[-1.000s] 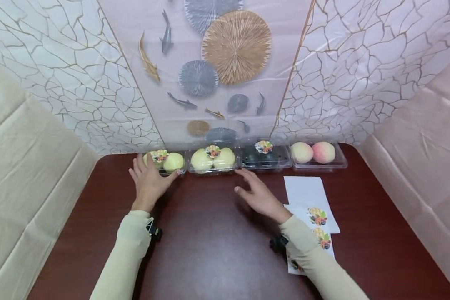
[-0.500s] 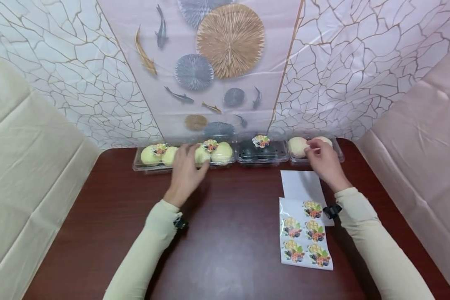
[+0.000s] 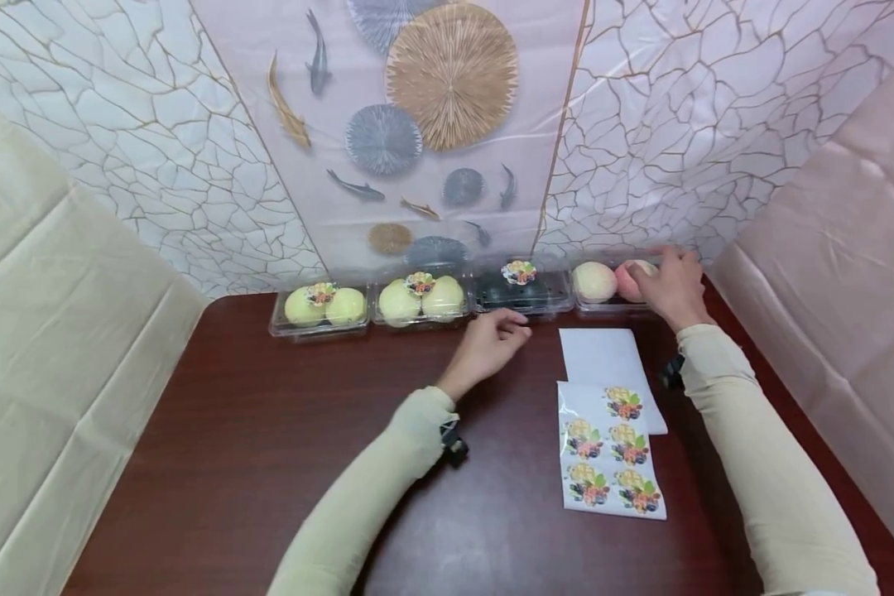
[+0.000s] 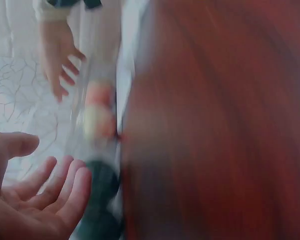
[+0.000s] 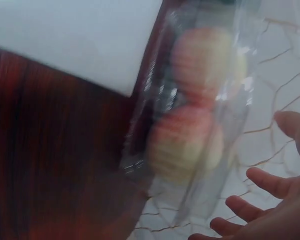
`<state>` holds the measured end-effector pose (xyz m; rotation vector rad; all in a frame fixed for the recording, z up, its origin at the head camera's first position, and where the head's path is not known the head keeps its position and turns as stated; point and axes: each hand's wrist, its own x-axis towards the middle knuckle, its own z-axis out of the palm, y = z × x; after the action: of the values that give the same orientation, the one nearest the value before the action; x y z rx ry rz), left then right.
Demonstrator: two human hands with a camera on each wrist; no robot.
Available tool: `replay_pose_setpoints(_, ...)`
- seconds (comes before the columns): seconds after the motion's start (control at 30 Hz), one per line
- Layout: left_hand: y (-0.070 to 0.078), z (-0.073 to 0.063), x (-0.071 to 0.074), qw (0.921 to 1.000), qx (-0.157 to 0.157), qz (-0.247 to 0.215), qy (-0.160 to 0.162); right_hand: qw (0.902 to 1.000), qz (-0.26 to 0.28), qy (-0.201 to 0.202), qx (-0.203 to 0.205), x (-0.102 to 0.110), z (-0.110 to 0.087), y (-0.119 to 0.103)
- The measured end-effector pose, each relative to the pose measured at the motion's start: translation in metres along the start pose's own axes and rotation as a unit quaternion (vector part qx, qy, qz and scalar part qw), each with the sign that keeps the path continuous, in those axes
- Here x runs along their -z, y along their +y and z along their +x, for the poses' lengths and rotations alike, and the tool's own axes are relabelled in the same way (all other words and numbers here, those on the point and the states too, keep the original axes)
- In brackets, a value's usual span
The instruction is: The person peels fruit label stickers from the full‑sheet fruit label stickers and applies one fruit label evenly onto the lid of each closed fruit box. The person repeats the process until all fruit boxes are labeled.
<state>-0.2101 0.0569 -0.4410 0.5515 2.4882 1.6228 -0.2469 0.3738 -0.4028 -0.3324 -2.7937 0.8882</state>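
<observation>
My right hand (image 3: 674, 290) is at the right end of a clear plastic box (image 3: 603, 307) of two pink-and-cream peaches (image 3: 594, 282). Its fingers are spread beside the box in the right wrist view, and nothing shows in its grasp. My left hand (image 3: 486, 346) hovers in front of the adjoining clear box of dark round fruits (image 3: 525, 295), its fingers loosely bent and holding nothing. A fruit-print sticker (image 3: 519, 272) is on the lid of the dark-fruit box. No sticker shows on the peach box.
Two more clear boxes of pale yellow-green fruits (image 3: 345, 307) continue the row leftward, each with a fruit sticker (image 3: 420, 283). A sheet of several fruit stickers (image 3: 651, 505) overlaps a blank white sheet (image 3: 599, 352) at the right. A patterned cloth (image 3: 268, 240) stands behind the table (image 3: 253, 463).
My left hand has moved right along the row, from the leftmost box to before the dark-fruit box. My right hand has moved right, from near the middle boxes to the peach box's far end.
</observation>
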Motion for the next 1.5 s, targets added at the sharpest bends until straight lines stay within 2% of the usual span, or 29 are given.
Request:
replay_pose_setpoints(0.07,0.003,0.005,-0.018,0.9959,0.035,-0.082,-0.018,0.9999,-0.003,-0.009,-0.007,-0.003,0.006,0.004)
replay_pose_setpoints(0.1,0.004,0.007,-0.027,0.991,0.053,-0.121,-0.024,0.9998,-0.004,-0.015,-0.007,-0.005,0.009,0.005)
replay_pose_setpoints(0.17,0.008,0.012,-0.04,0.9755,0.092,-0.198,-0.028,0.9996,-0.002,-0.029,-0.006,-0.012,0.015,0.007)
replay_pose_setpoints(0.27,0.011,0.019,-0.053,0.9464,0.149,-0.287,-0.012,0.9989,0.004,-0.046,-0.006,-0.023,0.021,0.007)
replay_pose_setpoints(0.4,0.01,0.029,-0.062,0.8945,0.21,-0.395,0.002,0.9985,0.012,-0.05,-0.016,-0.035,0.022,0.008)
replay_pose_setpoints(0.53,0.007,0.035,-0.065,0.8499,0.235,-0.471,0.001,0.9979,0.019,-0.054,-0.031,-0.04,0.019,0.007)
replay_pose_setpoints(0.73,0.016,0.038,-0.075,0.7923,0.231,-0.565,0.001,0.9976,0.037,-0.039,-0.044,-0.034,0.014,0.013)
replay_pose_setpoints(0.8,0.023,0.038,-0.081,0.7771,0.225,-0.587,-0.012,0.998,0.038,-0.025,-0.044,-0.029,0.011,0.019)
replay_pose_setpoints(0.87,0.031,0.038,-0.087,0.7693,0.222,-0.598,-0.029,0.9984,0.035,-0.012,-0.042,-0.024,0.009,0.026)
replay_pose_setpoints(0.93,0.038,0.037,-0.091,0.7699,0.218,-0.599,-0.04,0.9987,0.032,-0.002,-0.039,-0.02,0.007,0.031)
replay_pose_setpoints(1.1,0.048,0.034,-0.096,0.7778,0.212,-0.591,-0.037,0.9994,0.023,0.002,-0.025,-0.006,0.002,0.035)
replay_pose_setpoints(1.23,0.045,0.026,-0.096,0.7791,0.218,-0.586,-0.046,0.9998,0.018,-0.004,-0.008,0.001,-0.008,0.035)
replay_pose_setpoints(1.33,0.044,0.021,-0.096,0.7832,0.211,-0.582,-0.062,0.9996,0.028,-0.008,-0.006,0.006,-0.017,0.035)
replay_pose_setpoints(1.43,0.044,0.017,-0.096,0.7905,0.206,-0.571,-0.082,0.9991,0.04,-0.009,-0.012,0.012,-0.03,0.035)
replay_pose_setpoints(1.5,0.043,0.013,-0.097,0.7986,0.213,-0.555,-0.095,0.9991,0.04,-0.008,-0.014,0.016,-0.039,0.035)
